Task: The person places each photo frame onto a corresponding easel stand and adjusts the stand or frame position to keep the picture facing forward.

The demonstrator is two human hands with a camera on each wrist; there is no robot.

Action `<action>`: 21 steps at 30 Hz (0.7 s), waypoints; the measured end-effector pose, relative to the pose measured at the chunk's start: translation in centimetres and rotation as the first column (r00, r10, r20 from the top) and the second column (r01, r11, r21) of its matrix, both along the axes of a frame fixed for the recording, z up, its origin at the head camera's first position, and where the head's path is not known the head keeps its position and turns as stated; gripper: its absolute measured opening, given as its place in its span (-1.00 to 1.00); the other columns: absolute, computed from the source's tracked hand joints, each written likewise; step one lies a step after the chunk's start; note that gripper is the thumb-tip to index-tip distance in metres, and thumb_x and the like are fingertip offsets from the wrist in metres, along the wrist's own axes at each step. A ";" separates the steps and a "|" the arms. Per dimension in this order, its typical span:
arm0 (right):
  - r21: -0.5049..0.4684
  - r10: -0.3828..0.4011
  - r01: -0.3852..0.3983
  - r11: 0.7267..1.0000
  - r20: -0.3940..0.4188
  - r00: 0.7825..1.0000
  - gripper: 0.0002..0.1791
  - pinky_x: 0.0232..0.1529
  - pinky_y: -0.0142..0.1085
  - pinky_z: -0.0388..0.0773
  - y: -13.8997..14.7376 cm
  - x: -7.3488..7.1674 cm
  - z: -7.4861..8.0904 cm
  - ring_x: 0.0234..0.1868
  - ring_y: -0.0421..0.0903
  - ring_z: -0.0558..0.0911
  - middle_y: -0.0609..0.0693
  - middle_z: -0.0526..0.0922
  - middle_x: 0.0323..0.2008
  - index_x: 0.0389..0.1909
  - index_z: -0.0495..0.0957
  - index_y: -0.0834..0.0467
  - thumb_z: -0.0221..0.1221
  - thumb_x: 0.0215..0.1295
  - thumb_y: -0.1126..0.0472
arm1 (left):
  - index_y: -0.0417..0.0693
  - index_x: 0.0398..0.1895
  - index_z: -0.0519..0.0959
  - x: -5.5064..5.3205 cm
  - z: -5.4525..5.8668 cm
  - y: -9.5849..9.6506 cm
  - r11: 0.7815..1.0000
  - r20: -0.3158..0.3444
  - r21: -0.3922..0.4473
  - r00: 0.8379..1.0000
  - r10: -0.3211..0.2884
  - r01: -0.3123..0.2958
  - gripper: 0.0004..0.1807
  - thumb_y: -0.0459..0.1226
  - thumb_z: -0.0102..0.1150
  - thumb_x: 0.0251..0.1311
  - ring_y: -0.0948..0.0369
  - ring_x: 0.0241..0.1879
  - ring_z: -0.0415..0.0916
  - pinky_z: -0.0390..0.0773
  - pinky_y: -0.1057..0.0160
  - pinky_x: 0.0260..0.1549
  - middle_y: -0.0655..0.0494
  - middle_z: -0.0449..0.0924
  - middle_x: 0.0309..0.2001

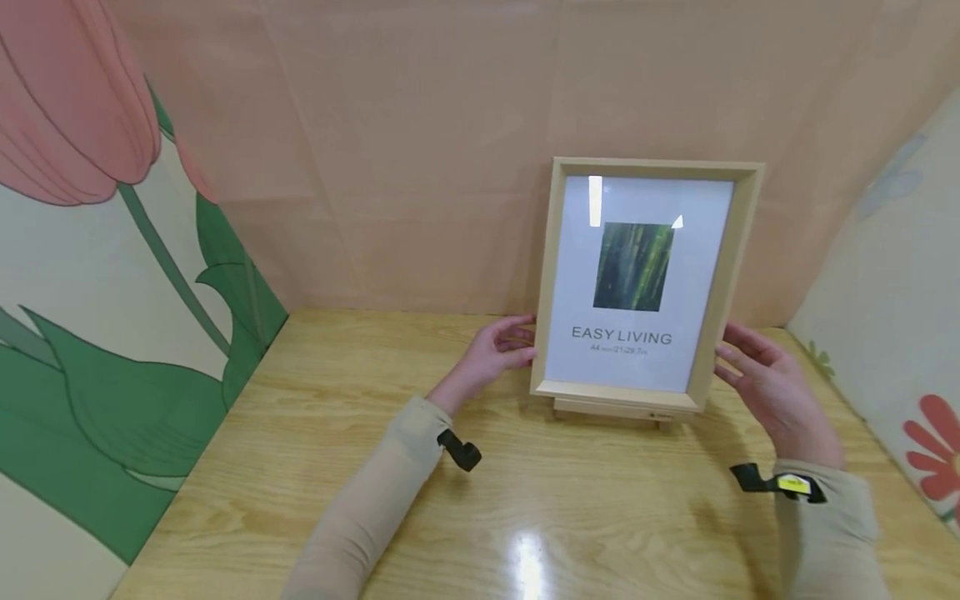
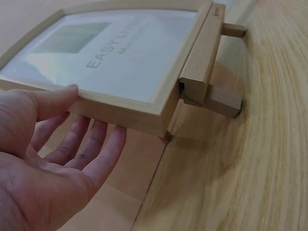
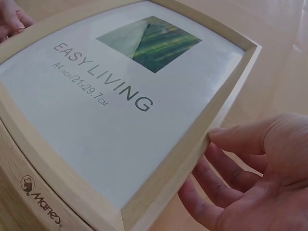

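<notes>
A light wood picture frame (image 1: 722,287) leans upright on a small wooden easel (image 1: 600,408), its lower edge on the easel's ledge. Behind its glass is a white sheet (image 1: 573,275) with a green picture and the words "EASY LIVING". My left hand (image 1: 487,354) holds the frame's left side low down; in the left wrist view its thumb lies on the front edge and the fingers touch the side. At the lower right side, my right hand (image 1: 776,383) grips the frame between thumb and fingers, with some fingertips hidden behind the edge in the right wrist view.
The easel stands near the back of a wood-grain table (image 1: 375,367), close to a pink backdrop (image 1: 420,167). A panel with a large tulip (image 1: 75,108) borders the left, and a white panel with a red flower (image 1: 937,450) borders the right.
</notes>
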State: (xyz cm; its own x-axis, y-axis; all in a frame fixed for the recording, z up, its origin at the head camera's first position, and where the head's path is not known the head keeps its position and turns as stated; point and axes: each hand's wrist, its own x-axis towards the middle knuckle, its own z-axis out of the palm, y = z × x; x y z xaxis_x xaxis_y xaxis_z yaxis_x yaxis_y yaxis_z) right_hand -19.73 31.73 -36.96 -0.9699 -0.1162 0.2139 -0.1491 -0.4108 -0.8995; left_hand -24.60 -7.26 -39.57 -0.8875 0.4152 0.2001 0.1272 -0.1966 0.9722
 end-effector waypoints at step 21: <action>0.091 0.126 -0.160 0.983 0.304 0.944 -0.71 -0.13 -0.26 0.63 1.7 1.1 -2.5 -0.09 -0.14 0.64 -0.11 0.67 -0.11 -0.09 0.57 0.00 -0.16 0.53 0.24 | -0.29 0.34 0.24 1.6 -3.2 -0.1 0.980 0.250 -0.160 0.966 -0.072 0.115 -0.21 -0.40 0.39 0.03 0.04 -0.13 0.58 0.54 0.00 0.02 -0.07 0.47 0.04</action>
